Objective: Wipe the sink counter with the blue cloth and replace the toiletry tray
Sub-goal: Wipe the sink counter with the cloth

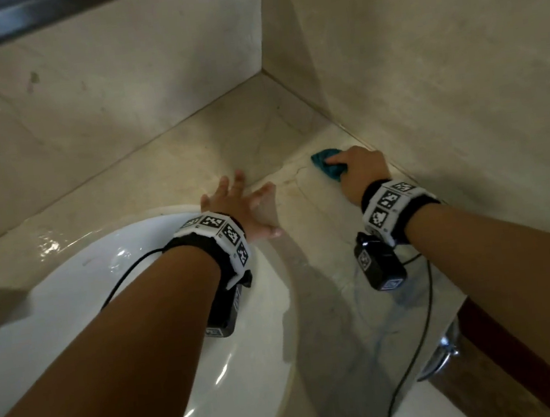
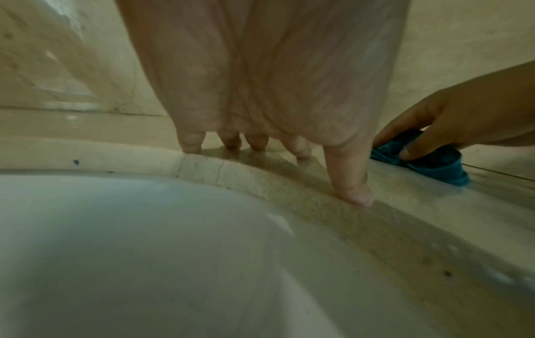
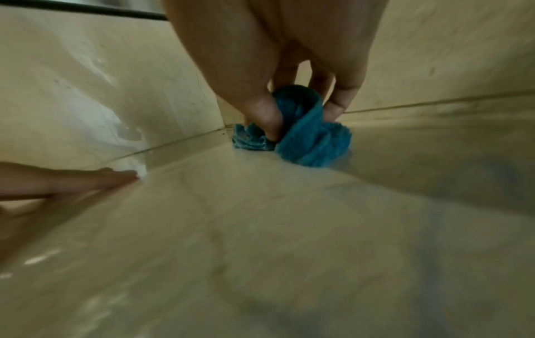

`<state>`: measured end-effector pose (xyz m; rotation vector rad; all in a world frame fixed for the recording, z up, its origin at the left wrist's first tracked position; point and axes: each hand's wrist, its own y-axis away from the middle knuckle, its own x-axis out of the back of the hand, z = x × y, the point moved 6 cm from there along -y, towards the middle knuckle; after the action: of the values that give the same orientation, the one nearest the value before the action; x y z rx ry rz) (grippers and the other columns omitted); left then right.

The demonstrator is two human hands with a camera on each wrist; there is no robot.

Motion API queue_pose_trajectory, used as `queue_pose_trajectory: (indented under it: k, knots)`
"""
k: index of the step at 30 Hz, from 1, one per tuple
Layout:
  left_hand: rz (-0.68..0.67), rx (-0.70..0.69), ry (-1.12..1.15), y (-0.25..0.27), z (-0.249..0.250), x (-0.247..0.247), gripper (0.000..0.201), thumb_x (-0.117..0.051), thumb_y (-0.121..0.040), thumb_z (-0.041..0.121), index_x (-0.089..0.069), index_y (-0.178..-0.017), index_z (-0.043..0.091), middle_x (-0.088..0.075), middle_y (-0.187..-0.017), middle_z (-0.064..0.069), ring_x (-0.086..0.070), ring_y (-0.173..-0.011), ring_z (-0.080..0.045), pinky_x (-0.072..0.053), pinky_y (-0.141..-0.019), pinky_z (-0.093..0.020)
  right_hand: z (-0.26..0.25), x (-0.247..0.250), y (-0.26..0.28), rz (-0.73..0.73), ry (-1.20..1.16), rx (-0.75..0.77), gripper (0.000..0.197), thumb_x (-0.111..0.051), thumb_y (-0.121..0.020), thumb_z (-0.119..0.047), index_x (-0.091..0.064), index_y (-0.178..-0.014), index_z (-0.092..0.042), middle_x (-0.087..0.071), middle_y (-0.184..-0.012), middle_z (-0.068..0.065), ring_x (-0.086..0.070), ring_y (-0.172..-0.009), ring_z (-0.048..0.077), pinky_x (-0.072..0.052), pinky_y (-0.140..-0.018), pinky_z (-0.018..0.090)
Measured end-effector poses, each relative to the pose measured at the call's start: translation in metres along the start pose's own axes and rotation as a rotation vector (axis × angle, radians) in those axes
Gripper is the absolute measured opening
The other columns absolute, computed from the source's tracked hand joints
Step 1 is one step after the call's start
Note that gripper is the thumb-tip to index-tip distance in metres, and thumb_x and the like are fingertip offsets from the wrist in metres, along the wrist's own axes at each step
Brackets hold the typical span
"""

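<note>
Blue cloth (image 1: 327,164) bunched on wet beige counter (image 1: 212,153), near wall.

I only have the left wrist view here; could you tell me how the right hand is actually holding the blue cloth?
Observer: In the right wrist view the right hand pinches the bunched blue cloth between thumb and fingers, pressing it onto the counter.
Operator: Thank you. How near is it to the walls?
Observer: The head view shows the cloth on the counter right beside the right-hand side wall, near the corner.
Operator: And is the toiletry tray back on the counter?
Observer: No tray shows in any view; the head view has only the sink, the counter and the left hand spread flat beside the basin.
</note>
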<state>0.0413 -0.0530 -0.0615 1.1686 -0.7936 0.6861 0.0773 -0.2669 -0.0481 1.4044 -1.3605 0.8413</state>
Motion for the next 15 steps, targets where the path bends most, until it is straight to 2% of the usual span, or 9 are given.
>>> queue_pose_trajectory:
  k: [2, 5, 7, 10, 12, 13, 14, 15]
  knots:
    - [0.002, -0.025, 0.014, 0.001, -0.003, 0.003, 0.086, -0.058, -0.08, 0.061, -0.004, -0.146, 0.05, 0.016, -0.159, 0.001, 0.011, -0.146, -0.027, -0.006, -0.117, -0.053, -0.024, -0.008, 0.019, 0.018, -0.108, 0.108, 0.038, -0.051, -0.084, -0.004, -0.065, -0.116, -0.021, -0.058, -0.122, 0.014, -0.052, -0.11, 0.037, -0.04, -0.103, 0.039]
    - [-0.002, -0.041, 0.016, -0.001, -0.007, 0.006, 0.08, -0.057, -0.085, 0.054, -0.007, -0.147, 0.048, 0.013, -0.159, 0.0, 0.008, -0.147, -0.027, -0.009, -0.117, -0.052, -0.053, -0.032, 0.068, -0.114, -0.166, 0.36, 0.032, -0.058, -0.081, -0.003, -0.071, -0.106, -0.018, -0.064, -0.11, 0.011, -0.055, -0.099, 0.037, -0.038, -0.096, 0.039]
    - [-0.004, -0.047, -0.029, -0.002, -0.005, 0.006, 0.077, -0.053, -0.087, 0.054, -0.005, -0.147, 0.046, 0.012, -0.159, -0.001, 0.005, -0.147, -0.029, -0.013, -0.115, -0.053, -0.055, -0.037, 0.098, -0.193, -0.157, 0.431, 0.03, -0.061, -0.079, -0.005, -0.072, -0.103, -0.02, -0.064, -0.109, 0.007, -0.054, -0.095, 0.035, -0.034, -0.09, 0.035]
    - [-0.011, -0.035, -0.042, -0.003, -0.005, 0.005, 0.076, -0.05, -0.088, 0.055, -0.003, -0.147, 0.047, 0.013, -0.159, -0.001, 0.006, -0.146, -0.03, -0.013, -0.115, -0.055, -0.045, -0.038, 0.122, -0.383, -0.172, 0.473, 0.038, -0.055, -0.075, 0.006, -0.074, -0.094, -0.02, -0.066, -0.109, 0.002, -0.05, -0.093, 0.028, -0.029, -0.084, 0.023]
    - [-0.017, -0.024, -0.031, -0.002, -0.006, 0.004, 0.081, -0.051, -0.085, 0.06, 0.0, -0.147, 0.048, 0.016, -0.159, 0.0, 0.009, -0.146, -0.028, -0.01, -0.116, -0.054, -0.041, -0.031, 0.12, -0.468, -0.19, 0.507, 0.044, -0.05, -0.07, 0.011, -0.075, -0.092, -0.018, -0.068, -0.108, 0.002, -0.052, -0.093, 0.018, -0.031, -0.083, 0.007]
    - [-0.02, -0.02, -0.031, -0.001, -0.005, 0.003, 0.086, -0.053, -0.081, 0.065, 0.002, -0.146, 0.049, 0.018, -0.158, 0.001, 0.011, -0.146, -0.027, -0.008, -0.116, -0.054, -0.039, -0.023, 0.11, -0.433, -0.234, 0.515, 0.045, -0.048, -0.067, 0.011, -0.075, -0.092, -0.015, -0.069, -0.107, 0.005, -0.056, -0.093, 0.015, -0.033, -0.085, 0.003]
    - [-0.023, -0.017, -0.035, 0.0, -0.005, 0.001, 0.093, -0.054, -0.077, 0.07, 0.004, -0.146, 0.049, 0.019, -0.158, 0.002, 0.012, -0.146, -0.026, -0.006, -0.116, -0.053, -0.033, -0.014, 0.097, -0.349, -0.271, 0.503, 0.045, -0.047, -0.066, 0.009, -0.075, -0.093, -0.013, -0.069, -0.106, 0.009, -0.06, -0.094, 0.017, -0.038, -0.089, 0.006]
    - [-0.026, -0.011, -0.039, 0.0, -0.004, -0.001, 0.098, -0.056, -0.072, 0.073, 0.006, -0.145, 0.05, 0.021, -0.157, 0.003, 0.014, -0.146, -0.026, -0.004, -0.117, -0.053, -0.024, -0.003, 0.079, -0.236, -0.281, 0.453, 0.045, -0.047, -0.067, 0.01, -0.074, -0.095, -0.011, -0.069, -0.106, 0.013, -0.062, -0.096, 0.022, -0.042, -0.093, 0.016]
